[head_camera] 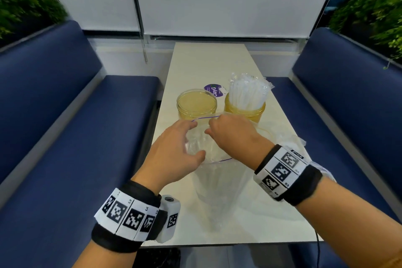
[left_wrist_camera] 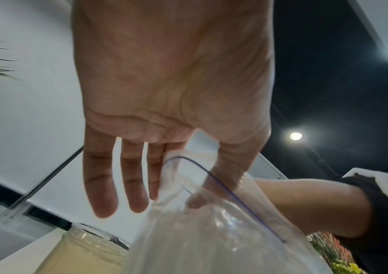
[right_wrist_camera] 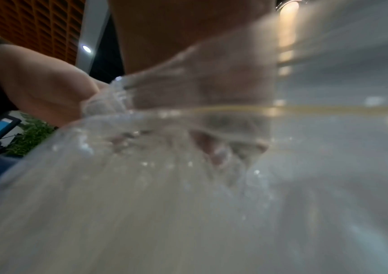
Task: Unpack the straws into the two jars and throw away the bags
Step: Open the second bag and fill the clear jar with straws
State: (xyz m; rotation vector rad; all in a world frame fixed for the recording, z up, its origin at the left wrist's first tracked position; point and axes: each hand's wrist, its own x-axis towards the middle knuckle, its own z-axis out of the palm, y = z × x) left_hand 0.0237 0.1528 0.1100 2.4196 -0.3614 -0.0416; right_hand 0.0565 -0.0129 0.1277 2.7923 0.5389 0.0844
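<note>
1. The pale, glossy tabletop [head_camera: 195,61] is long and narrow, flanked by blue padded benches [head_camera: 65,115]; its far half lies bare, while the near half carries everything.
2. Two squat amber glass jars stand side by side mid-table: the left jar [head_camera: 196,102] holds no straws, and the right jar [head_camera: 244,109] is packed with white wrapped straws [head_camera: 248,91] fanning upward. A round purple lid [head_camera: 212,90] lies flat just behind them.
3. A clear, crinkly zip bag [head_camera: 217,180] with a thin blue seal line sits on the near tabletop, its mouth raised toward the jars. A second crumpled clear bag [head_camera: 291,139], with a yellowish line, lies beyond the right wrist near the right edge.
4. The left hand [head_camera: 176,150] has its fingers [left_wrist_camera: 99,185] straight and slightly spread; its thumb and forefinger pinch the bag's rim at the seal.
5. The right hand [head_camera: 230,132] is curled at the bag's mouth. In the right wrist view its fingers [right_wrist_camera: 214,153] show blurred through the plastic, bunching the film.
6. Both wrists wear black bands with printed square markers.
</note>
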